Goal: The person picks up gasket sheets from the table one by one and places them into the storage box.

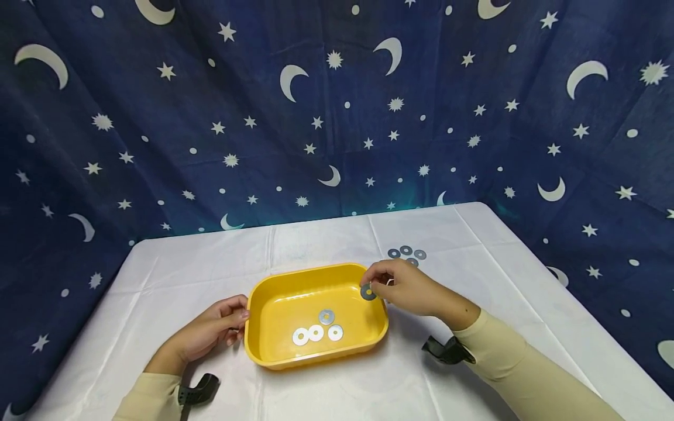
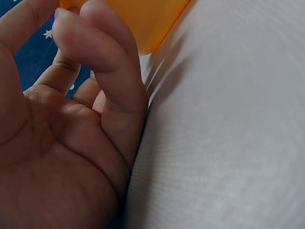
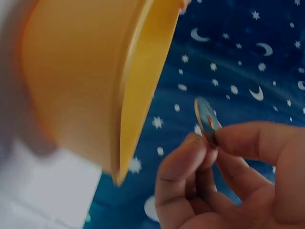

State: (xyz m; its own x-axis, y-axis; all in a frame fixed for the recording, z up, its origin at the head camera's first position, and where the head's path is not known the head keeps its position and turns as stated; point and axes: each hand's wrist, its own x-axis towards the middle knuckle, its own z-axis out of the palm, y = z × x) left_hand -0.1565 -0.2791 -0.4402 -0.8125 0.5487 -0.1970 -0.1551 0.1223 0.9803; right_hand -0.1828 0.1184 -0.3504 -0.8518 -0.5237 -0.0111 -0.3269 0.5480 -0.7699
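Observation:
A yellow plastic tray [image 1: 318,354] stands on the white cloth. Four-sided with rounded corners, it holds several flat metal washers [image 1: 326,317] lying on its floor toward the front. My left hand [image 1: 210,327] grips the tray's left rim, thumb at the edge and the other fingers curled by the outer wall; in the left wrist view the fingertips meet the tray at the top. Above the tray's right end, my right hand [image 1: 402,286] pinches a grey washer [image 1: 367,292] between thumb and fingertips. That washer [image 3: 206,117] is tilted, beside the rim in the right wrist view.
Beyond my right hand, several more washers [image 1: 406,250] lie grouped on the white tablecloth [image 1: 200,269]. A dark blue curtain [image 1: 337,117] with moons and stars hangs behind and around the table. Black straps [image 1: 447,351] are on both wrists.

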